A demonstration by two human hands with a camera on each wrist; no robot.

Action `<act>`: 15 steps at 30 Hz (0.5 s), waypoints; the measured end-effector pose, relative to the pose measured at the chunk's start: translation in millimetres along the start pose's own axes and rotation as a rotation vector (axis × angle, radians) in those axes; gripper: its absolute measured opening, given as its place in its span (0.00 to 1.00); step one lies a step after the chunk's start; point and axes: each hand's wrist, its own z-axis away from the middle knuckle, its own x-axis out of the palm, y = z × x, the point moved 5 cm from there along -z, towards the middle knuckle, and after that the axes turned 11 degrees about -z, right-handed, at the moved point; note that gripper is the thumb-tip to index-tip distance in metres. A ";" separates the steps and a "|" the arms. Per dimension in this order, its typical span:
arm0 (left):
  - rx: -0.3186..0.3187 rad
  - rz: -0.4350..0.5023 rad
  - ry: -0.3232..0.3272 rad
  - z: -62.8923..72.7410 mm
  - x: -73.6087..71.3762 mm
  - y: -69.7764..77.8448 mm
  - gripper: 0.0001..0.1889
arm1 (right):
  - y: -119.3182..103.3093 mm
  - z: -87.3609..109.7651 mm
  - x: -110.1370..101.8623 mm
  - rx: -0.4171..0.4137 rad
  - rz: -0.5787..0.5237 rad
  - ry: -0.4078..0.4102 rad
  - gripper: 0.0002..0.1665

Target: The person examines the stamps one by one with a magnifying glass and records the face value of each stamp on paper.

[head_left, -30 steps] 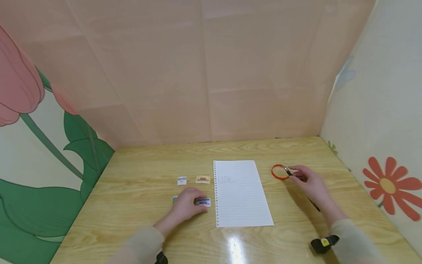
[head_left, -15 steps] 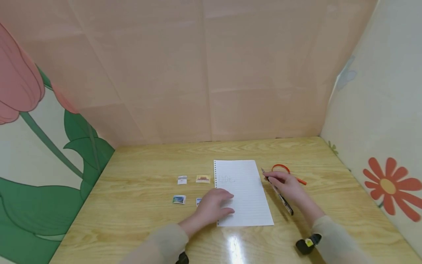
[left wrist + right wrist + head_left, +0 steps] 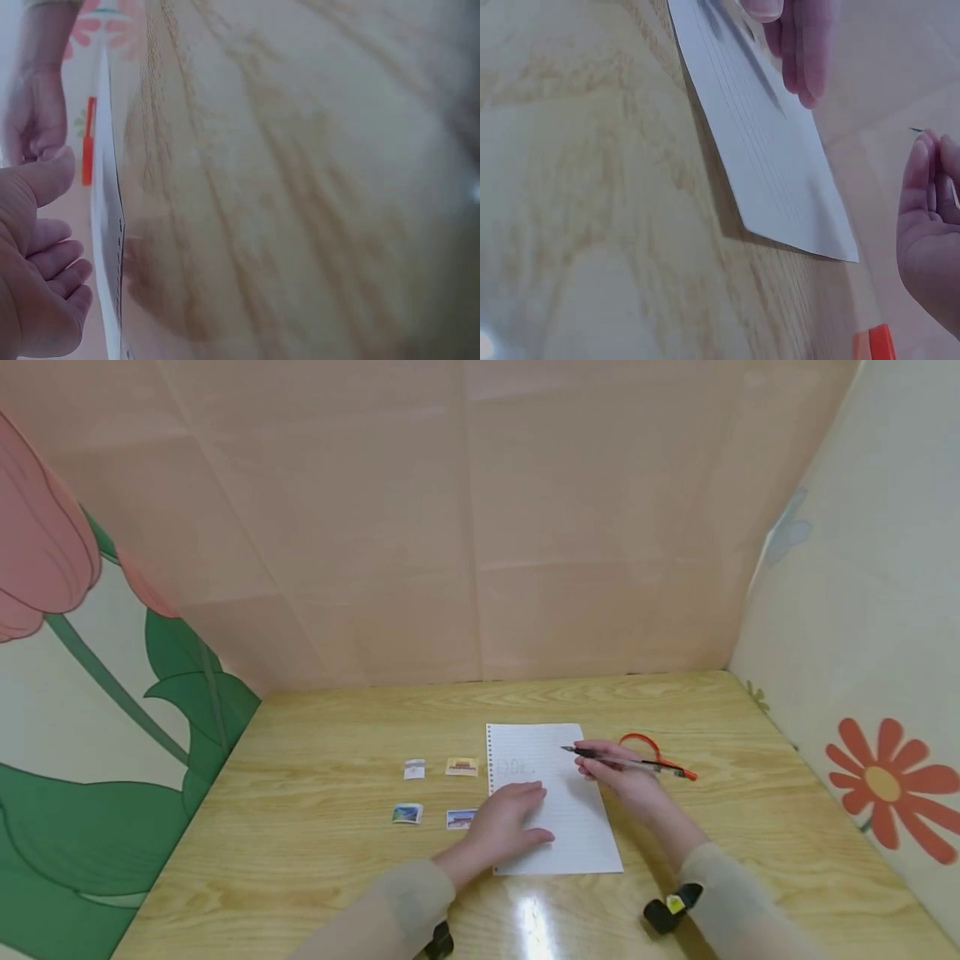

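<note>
In the head view my right hand pinches a pen with a dark grip and clear barrel. Its tip points left over a lined sheet of paper with punched holes down the left edge. Faint writing shows near the sheet's upper left. My left hand, thumb apart from its fingers, is over the lower left of the sheet. The right wrist view shows my right hand at the right, the pen's tip poking past the fingertips.
Several small stamps lie left of the sheet, among them a blue one beside my left hand and a yellow one. Behind my right hand lies a red ring with a straight handle, like a magnifying glass. Walls border the wooden tabletop.
My right hand has moved left from the red ring to the paper and turned the pen so its tip points left. My left hand has gone right, from the stamps onto the sheet.
</note>
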 end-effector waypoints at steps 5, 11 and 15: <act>-0.005 -0.006 -0.017 -0.9 3.1 -3.0 0.36 | 5.3 -10.0 0.0 0.052 0.015 0.051 0.27; -0.001 -0.054 -0.040 0.1 8.3 -7.0 0.38 | 12.8 -20.4 -5.5 0.090 0.172 0.127 0.26; -0.003 -0.077 -0.062 0.1 10.3 -8.2 0.39 | 19.7 -27.8 -6.4 0.067 0.266 0.130 0.21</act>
